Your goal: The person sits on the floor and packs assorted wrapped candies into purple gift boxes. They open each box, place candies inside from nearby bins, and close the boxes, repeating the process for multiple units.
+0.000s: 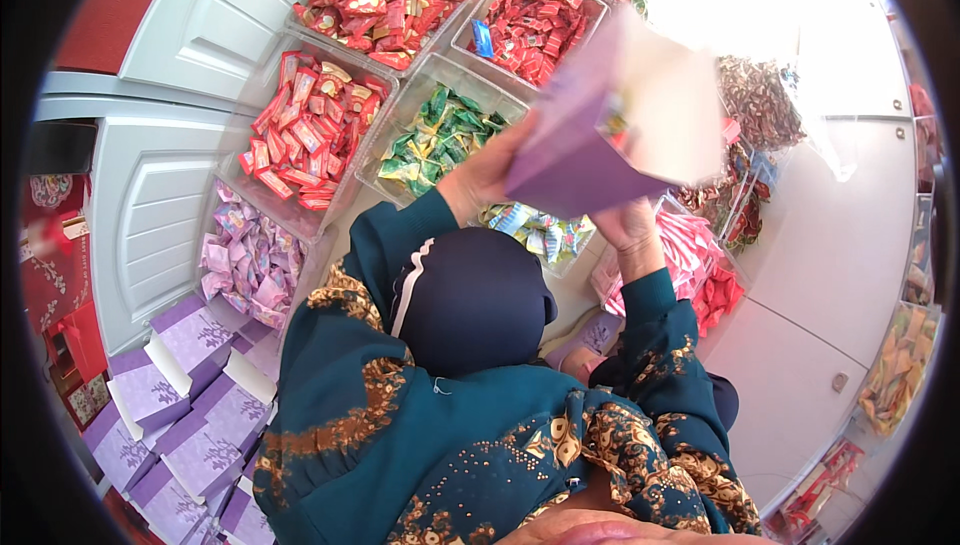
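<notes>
Left hand (490, 175) and right hand (628, 226) both grip open purple box (572, 150) (tilted, motion-blurred), green-wrapped candies (440, 135) in clear plastic bin (482, 79) near left hand

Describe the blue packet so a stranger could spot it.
Find the purple box held by the left hand and right hand. At its upper left is a clear bin of red packets. The blue packet lies at the bin's left edge, blue against its red neighbours.
</notes>
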Motion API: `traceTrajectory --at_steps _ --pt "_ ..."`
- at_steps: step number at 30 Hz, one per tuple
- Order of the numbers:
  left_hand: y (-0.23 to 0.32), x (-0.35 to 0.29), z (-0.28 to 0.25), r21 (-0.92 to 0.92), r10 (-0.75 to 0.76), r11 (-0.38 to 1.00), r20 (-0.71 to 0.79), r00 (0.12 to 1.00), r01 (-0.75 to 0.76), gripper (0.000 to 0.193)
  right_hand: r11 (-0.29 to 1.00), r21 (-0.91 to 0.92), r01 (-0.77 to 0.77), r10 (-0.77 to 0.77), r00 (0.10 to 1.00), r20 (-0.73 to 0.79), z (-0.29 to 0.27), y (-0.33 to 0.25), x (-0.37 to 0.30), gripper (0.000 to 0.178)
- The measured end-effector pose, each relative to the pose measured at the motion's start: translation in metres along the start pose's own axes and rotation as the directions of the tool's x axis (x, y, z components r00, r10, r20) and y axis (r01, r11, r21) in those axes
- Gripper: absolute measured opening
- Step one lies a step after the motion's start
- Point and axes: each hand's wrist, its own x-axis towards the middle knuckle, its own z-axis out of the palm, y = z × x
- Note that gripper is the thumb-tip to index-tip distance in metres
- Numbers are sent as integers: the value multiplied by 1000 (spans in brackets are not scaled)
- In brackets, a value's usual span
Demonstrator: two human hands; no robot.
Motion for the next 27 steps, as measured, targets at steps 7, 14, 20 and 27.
traceTrajectory --at_steps 7,14,20,27 --pt "-5 32 49 353 -338 873 -63 939 337 53 957 158 243 -237 970 -54 16 13 -16 68" --pt "108 64 -11 678 662 -594 105 742 433 53 870 478 124 -186 979 84 31 -24 -36 96" --pt "142 111 -84 308 629 -714 -112 769 629 54 905 411 107 -85 994 -70 16 -36 -45 58" --pt "155 141 -121 307 659 -694 -93 746 651 26 897 406 173 -134 983 -123 15 -47 -48 69"
